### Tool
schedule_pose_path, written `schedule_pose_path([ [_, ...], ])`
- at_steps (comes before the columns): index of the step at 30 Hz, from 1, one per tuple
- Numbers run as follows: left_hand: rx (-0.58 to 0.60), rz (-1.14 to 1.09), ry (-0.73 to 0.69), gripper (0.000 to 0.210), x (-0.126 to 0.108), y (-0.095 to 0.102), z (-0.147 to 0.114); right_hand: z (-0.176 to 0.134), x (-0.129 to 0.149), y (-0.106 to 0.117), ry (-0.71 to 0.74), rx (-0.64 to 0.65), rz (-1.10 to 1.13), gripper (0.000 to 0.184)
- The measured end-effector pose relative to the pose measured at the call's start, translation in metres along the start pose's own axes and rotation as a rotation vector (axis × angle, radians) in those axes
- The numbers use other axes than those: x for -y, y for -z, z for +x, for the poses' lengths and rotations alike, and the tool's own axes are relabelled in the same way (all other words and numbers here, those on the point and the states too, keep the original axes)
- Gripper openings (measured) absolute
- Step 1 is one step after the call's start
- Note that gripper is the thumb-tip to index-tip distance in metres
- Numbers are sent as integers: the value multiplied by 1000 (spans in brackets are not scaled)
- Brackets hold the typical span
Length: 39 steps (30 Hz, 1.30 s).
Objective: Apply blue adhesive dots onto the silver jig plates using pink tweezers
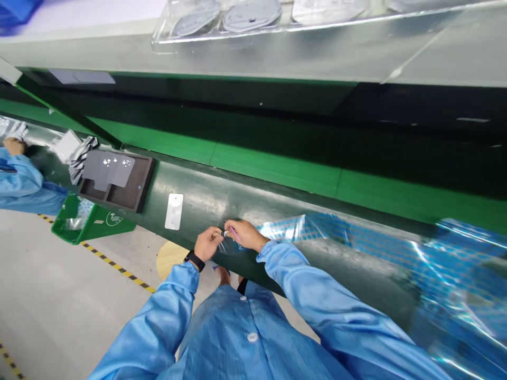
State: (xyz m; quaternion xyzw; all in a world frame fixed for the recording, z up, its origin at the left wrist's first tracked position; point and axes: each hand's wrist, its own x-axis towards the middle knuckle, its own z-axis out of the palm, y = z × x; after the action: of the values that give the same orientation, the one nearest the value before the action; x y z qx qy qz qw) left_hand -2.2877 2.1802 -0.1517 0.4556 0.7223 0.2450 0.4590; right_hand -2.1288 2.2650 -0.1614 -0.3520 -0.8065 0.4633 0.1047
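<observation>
My left hand [208,244], with a black watch [195,260] at its wrist, is pinched closed near the bench's front edge. What its fingertips hold is too small to make out. My right hand [247,235] touches or nearly touches it, closed around a thin pink-purple tool [233,232]. Something small and shiny shows between the fingertips, and clear film with a bit of blue lies just below them. A white plate [174,212] with a round mark rests flat on the bench, left of my hands.
A dark tray [146,184] with grey sheets stands left on the green bench [214,182]. Blue-dotted clear film [376,245] stretches rightward. Below the tray is a green bin [101,224]. A co-worker's sleeve [19,177] shows far left. Overhead, a shelf holds a clear tray [164,46].
</observation>
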Motion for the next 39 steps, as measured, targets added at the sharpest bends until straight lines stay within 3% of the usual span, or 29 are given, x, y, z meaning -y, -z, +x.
schedule_pose_path([
  [13,-123,24,-63,16,-19,-1,-8,4,8,-19,-114,-149,156,13],
  [24,-118,-14,-67,10,-18,0,-10,-3,12,9,-153,39,473,8],
  [32,-169,-33,-105,12,-29,-9,-10,2,11,-1,-366,-88,689,11],
  [39,-190,-46,-96,14,-33,-13,-13,8,14,1,-393,-137,666,9],
])
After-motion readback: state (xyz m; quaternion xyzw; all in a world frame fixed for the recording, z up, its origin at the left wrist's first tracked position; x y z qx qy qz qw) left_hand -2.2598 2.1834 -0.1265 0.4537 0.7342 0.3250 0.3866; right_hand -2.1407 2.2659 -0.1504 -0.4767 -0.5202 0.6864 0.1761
